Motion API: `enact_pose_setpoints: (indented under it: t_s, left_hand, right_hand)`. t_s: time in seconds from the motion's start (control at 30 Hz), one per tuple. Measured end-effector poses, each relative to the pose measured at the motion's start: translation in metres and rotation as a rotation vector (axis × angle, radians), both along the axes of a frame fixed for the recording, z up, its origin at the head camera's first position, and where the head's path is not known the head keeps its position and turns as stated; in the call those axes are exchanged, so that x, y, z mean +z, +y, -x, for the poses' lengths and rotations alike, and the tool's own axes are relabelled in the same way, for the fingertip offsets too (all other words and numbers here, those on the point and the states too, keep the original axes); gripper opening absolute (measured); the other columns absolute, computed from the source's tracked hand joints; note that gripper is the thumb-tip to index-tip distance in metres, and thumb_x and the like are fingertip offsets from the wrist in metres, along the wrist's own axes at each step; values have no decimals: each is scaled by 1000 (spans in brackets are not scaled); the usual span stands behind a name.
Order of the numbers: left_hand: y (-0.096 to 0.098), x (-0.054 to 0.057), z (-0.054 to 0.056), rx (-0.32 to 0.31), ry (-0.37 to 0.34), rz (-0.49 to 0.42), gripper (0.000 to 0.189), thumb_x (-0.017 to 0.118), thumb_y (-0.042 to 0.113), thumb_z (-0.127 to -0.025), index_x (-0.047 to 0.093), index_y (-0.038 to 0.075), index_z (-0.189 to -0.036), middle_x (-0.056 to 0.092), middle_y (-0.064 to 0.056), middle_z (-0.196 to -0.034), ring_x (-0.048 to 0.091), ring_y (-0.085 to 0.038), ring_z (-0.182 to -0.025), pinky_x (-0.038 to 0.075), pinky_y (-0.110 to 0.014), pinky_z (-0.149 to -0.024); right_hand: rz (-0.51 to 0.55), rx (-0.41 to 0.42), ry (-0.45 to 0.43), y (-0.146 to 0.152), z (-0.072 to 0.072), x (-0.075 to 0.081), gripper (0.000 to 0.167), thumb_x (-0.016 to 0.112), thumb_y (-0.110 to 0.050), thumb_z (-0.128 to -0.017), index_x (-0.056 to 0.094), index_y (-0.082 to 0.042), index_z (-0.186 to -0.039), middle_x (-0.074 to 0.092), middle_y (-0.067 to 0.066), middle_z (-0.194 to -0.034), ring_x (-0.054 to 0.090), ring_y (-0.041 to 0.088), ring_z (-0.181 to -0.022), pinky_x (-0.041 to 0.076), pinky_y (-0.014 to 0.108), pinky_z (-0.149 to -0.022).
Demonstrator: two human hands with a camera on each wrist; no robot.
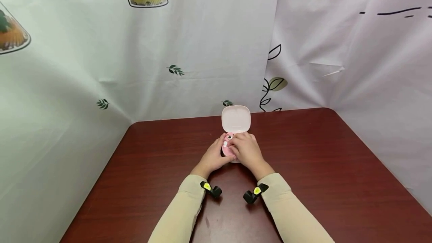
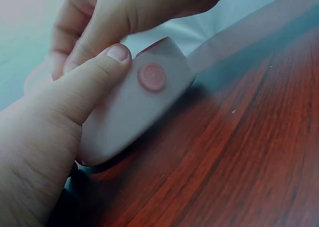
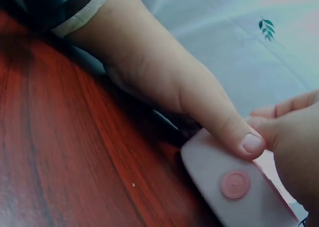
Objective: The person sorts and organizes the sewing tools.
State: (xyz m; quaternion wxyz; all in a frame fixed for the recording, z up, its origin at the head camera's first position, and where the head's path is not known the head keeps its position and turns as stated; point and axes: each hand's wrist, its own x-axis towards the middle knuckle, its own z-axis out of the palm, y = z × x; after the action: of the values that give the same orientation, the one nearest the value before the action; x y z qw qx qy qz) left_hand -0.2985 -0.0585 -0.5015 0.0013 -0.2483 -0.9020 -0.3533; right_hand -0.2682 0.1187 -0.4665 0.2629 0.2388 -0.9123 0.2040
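Observation:
A small pale pink case stands near the far side of the table, its lid (image 1: 236, 119) raised. My left hand (image 1: 212, 157) grips the case body (image 2: 124, 112) from the left, thumb along the front wall beside a round pink button (image 2: 152, 77). Inside shows a pink insert (image 1: 228, 152) with a cartoon eye and small white parts. My right hand (image 1: 249, 150) reaches over the case from the right, fingers bent down into it. Its fingertips are mostly hidden, and I cannot tell whether they pinch anything.
The dark red wooden table (image 1: 162, 168) spreads out on both sides of the case. A white cloth backdrop (image 1: 202, 48) with plant prints hangs right behind the table's far edge. Both sleeved wrists wear small black cameras (image 1: 216, 191).

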Motion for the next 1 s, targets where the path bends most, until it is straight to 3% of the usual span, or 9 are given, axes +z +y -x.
enact_pose_setpoints:
  t_s: [0.2,0.47,0.63,0.8,1.0]
  left_hand:
    - [0,2,0,-14,6,1,107,78,48,-83,20,2,-161,34,-18,-160,36,-30,-146,32,-45,-118]
    - [-1,2,-1,-24,0,-5,111,80,48,-81,19,0,-160,35,-18,-160,36,-30,-146,32,-46,-118]
    - [-1,2,-2,-24,-4,-9,111,81,48,-81,18,1,-161,34,-17,-160,35,-29,-146,31,-45,-118]
    - [0,1,-1,-22,8,-23,111,81,46,-80,19,0,-160,36,-18,-159,37,-29,-145,32,-43,-118]
    - [0,1,-1,-26,15,-38,110,81,46,-80,21,-2,-159,37,-20,-158,38,-31,-144,34,-46,-117]
  right_hand:
    - [-34,-12,-39,-1,2,-4,7,82,-17,-82,78,-22,-84,69,-3,-94,58,26,-109,43,51,-95]
    - [-23,70,-41,2,3,-6,8,83,-15,-81,81,-22,-85,66,-3,-92,56,27,-106,40,53,-101]
    - [27,92,-42,3,5,-10,13,74,-5,-86,79,-18,-87,67,1,-98,56,31,-111,39,55,-105]
    - [48,87,-27,4,7,-17,26,60,2,-82,78,-17,-83,65,3,-102,54,33,-114,38,54,-106]
    - [22,112,-9,4,8,-20,32,58,3,-80,80,-18,-88,65,4,-105,53,34,-115,34,53,-110]
